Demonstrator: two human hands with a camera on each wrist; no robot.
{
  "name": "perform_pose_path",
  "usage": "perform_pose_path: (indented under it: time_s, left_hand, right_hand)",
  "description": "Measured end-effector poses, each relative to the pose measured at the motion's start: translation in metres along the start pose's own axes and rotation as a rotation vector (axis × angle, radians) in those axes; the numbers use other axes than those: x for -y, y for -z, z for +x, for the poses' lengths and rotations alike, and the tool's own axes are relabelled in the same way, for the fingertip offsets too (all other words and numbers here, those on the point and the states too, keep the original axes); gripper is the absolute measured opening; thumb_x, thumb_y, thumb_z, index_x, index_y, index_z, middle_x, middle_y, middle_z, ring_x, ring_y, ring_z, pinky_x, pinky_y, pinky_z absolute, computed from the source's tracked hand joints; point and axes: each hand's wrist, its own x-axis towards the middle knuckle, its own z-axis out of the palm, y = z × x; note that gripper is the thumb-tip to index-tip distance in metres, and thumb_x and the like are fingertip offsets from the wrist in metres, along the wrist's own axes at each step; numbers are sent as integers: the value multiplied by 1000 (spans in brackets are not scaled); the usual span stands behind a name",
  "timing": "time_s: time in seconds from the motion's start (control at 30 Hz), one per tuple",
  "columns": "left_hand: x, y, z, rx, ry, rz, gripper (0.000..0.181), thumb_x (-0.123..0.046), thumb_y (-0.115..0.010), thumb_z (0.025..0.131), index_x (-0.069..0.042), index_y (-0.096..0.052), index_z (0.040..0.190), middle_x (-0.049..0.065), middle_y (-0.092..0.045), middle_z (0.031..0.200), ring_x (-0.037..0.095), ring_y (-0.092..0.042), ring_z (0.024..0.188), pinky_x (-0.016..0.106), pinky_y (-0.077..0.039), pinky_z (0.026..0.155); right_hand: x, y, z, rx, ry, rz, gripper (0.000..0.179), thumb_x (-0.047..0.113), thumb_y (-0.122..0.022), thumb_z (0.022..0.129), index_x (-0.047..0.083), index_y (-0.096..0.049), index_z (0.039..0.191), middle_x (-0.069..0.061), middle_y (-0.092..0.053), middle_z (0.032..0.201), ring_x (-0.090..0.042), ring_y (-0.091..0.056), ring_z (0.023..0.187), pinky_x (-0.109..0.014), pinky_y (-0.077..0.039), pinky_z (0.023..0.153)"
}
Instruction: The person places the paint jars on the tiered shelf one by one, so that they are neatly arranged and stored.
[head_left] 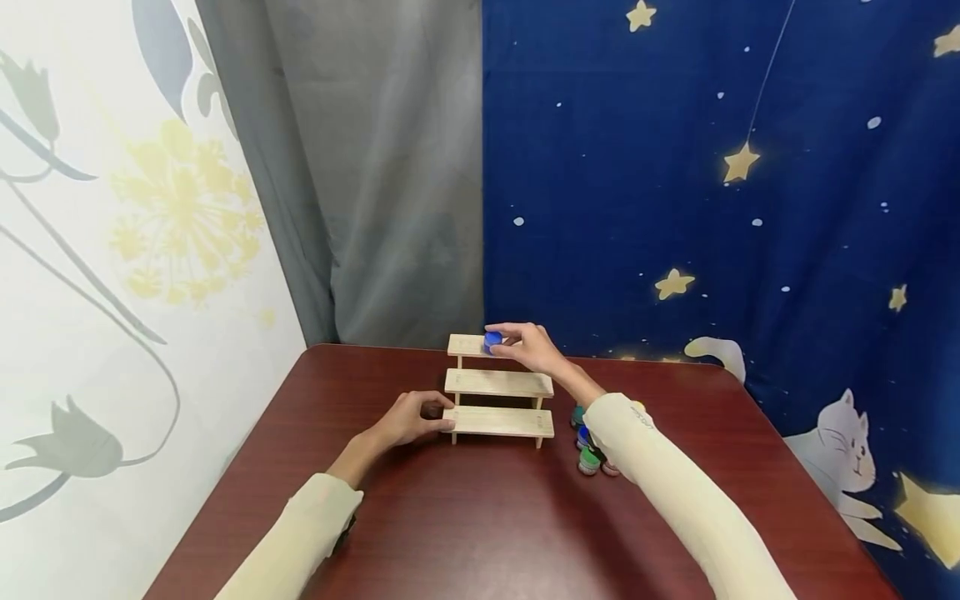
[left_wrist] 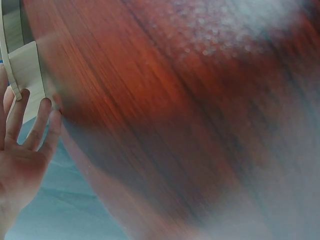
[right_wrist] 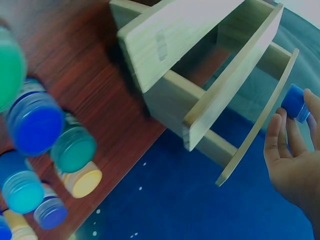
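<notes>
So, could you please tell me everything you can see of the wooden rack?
The wooden rack is pale and looks unpainted, with three steps rising toward the back on supports. It stands upright on the reddish table. Its lowest step bears a faint mark near the right end; the left hand touches its left end. The right hand holds a blue jar at the top step, contact unclear.

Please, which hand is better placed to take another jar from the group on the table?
Probably the right hand, once the blue jar at the top shelf is released: the grouped jars stand to the right of the wooden stand. The left hand is at the stand's opposite end, farther from them.
</notes>
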Motion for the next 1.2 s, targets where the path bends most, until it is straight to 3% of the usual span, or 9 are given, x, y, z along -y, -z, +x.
perform_pose_path:
  time_s: [0.27, 0.63, 1.2]
  left_hand:
    - [-3, 0, 0, 7, 23, -1, 28, -29, -86, 88, -18, -77, 112, 4, -75, 115, 21, -71, 108, 43, -56, 94]
    - [-2, -1, 0, 4, 7, -5, 27, -28, -85, 89, -17, -76, 112, 4, -75, 113, 21, -71, 107, 45, -56, 94]
    - [-4, -1, -3, 6, 25, -2, 28, -29, -85, 89, -18, -76, 114, 3, -75, 116, 21, -71, 110, 45, -55, 96]
  right_hand:
    - [4, -15, 19, 6, 9, 22, 45, 17, -76, 97, 9, -66, 140, -16, -71, 128, -27, -73, 105, -38, -59, 86]
    - [14, -31, 38, 16, -4, 7, 44, 18, -76, 97, 13, -67, 140, -14, -71, 129, -24, -72, 107, -33, -59, 84]
    - [16, -39, 44, -1, -41, 60, 48, 15, -78, 96, 12, -65, 141, -14, -72, 126, -25, -71, 115, -35, -58, 91]
